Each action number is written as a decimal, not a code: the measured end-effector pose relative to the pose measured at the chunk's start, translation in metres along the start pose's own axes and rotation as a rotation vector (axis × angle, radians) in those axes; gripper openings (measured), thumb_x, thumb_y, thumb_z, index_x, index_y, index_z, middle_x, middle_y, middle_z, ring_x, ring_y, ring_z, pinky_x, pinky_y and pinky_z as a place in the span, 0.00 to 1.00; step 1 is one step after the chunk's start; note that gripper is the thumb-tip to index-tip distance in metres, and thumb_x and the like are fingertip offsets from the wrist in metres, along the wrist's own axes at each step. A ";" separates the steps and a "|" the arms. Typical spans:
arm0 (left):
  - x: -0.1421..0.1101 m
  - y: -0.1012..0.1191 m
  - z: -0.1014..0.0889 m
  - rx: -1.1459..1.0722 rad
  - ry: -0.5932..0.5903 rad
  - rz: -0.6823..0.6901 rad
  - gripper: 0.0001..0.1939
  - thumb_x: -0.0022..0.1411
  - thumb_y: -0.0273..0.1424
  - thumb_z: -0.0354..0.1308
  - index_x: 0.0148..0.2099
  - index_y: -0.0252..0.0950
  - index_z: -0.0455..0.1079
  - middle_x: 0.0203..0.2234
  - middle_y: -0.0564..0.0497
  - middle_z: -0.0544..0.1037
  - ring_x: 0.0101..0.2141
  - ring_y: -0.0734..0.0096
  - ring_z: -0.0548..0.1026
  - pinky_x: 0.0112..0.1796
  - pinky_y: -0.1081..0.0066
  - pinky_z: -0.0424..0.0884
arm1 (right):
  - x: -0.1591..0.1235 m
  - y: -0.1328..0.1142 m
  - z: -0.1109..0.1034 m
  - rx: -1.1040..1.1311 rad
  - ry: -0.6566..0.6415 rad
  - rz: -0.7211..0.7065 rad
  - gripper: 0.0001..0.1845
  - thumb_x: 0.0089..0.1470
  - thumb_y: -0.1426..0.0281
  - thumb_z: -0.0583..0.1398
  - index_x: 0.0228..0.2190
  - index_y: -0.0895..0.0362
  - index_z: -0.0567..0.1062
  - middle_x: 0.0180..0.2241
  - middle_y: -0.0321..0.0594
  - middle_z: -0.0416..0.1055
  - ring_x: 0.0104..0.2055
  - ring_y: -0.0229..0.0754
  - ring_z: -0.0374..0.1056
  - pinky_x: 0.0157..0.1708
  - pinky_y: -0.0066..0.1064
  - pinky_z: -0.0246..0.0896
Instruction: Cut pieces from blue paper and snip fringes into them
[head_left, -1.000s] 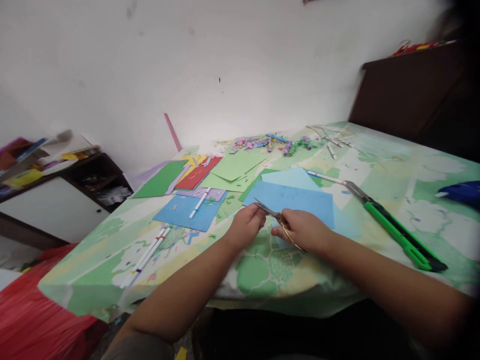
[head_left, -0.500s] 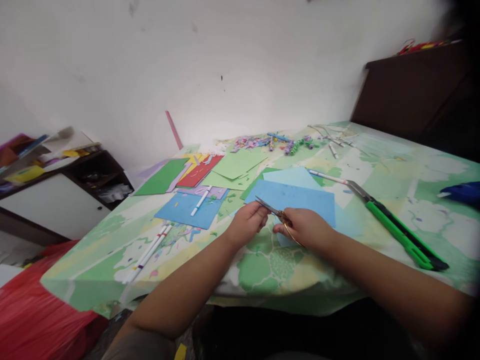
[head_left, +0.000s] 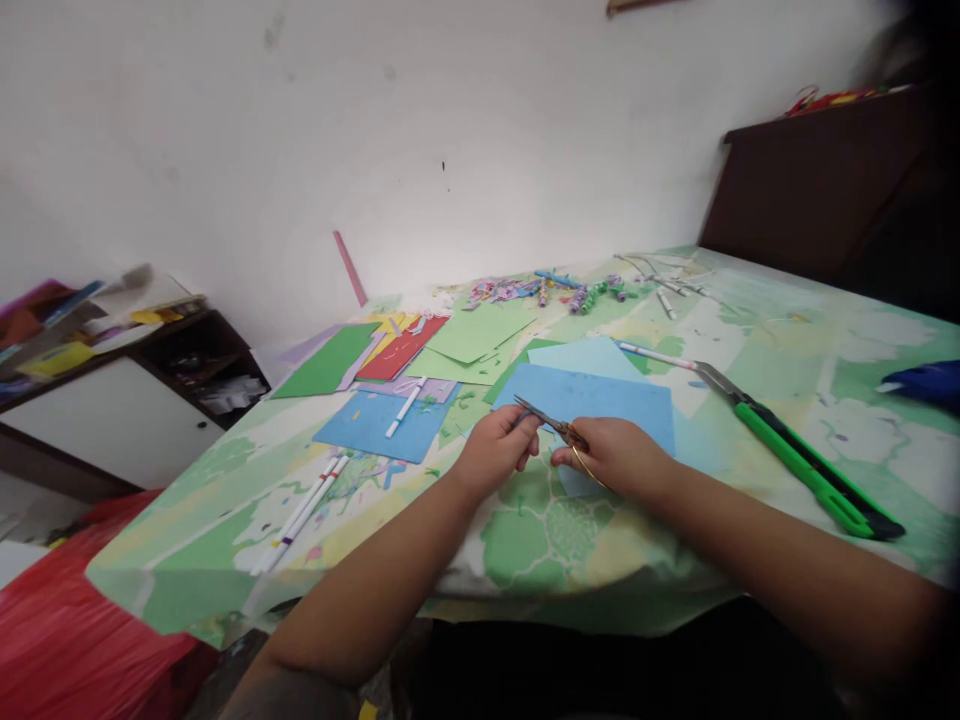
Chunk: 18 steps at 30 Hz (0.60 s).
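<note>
My right hand [head_left: 611, 455] is closed round the handles of a small pair of scissors [head_left: 551, 421], whose gold-coloured loop shows below the fingers. The blades point left, up to my left hand [head_left: 496, 450]. The fingers of that hand are pinched together near the blades; whatever lies between them is too small to make out. Beneath and behind both hands lies a blue sheet [head_left: 600, 400], with a light blue sheet [head_left: 592, 355] partly under it.
A green box cutter [head_left: 806, 455] lies at the right beside a white marker [head_left: 656, 355]. Green sheets [head_left: 480, 335], a red sheet [head_left: 401, 350] and another blue sheet [head_left: 375, 425] spread to the left. White markers [head_left: 311, 505] rest near the left edge. Paper scraps [head_left: 502, 290] lie at the back.
The view has shifted slightly, so the table sits a little lower in the picture. Both hands keep nearly the same pose, with the scissors still in the right.
</note>
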<state>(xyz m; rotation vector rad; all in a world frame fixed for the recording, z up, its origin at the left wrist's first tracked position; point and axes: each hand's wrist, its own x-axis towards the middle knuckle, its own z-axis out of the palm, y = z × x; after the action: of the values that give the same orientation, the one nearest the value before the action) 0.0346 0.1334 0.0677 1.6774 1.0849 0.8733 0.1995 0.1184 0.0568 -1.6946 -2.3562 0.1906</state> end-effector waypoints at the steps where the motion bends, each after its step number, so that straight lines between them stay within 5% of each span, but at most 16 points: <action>1: 0.000 0.000 0.000 0.008 0.013 -0.004 0.12 0.55 0.36 0.47 0.24 0.34 0.59 0.14 0.59 0.63 0.13 0.84 0.59 0.18 0.78 0.56 | 0.000 0.000 0.000 0.008 0.000 0.005 0.18 0.49 0.54 0.50 0.23 0.56 0.64 0.23 0.39 0.69 0.26 0.40 0.63 0.22 0.27 0.45; 10: 0.000 -0.002 0.002 -0.121 0.020 0.069 0.09 0.56 0.29 0.43 0.25 0.34 0.57 0.13 0.60 0.60 0.15 0.83 0.59 0.20 0.78 0.57 | 0.001 0.003 -0.001 0.067 0.016 0.020 0.19 0.46 0.52 0.51 0.22 0.55 0.61 0.21 0.36 0.64 0.22 0.37 0.57 0.20 0.26 0.43; 18: -0.001 -0.004 0.001 -0.056 -0.001 0.065 0.11 0.57 0.32 0.45 0.25 0.33 0.58 0.16 0.58 0.64 0.16 0.84 0.63 0.21 0.78 0.60 | 0.000 0.002 0.000 0.125 0.000 -0.024 0.18 0.46 0.53 0.51 0.21 0.55 0.59 0.20 0.35 0.62 0.22 0.36 0.55 0.20 0.26 0.43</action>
<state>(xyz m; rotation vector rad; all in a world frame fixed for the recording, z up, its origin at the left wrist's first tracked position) 0.0342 0.1332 0.0639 1.6743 1.0004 0.9360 0.2015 0.1189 0.0559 -1.6078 -2.3119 0.3264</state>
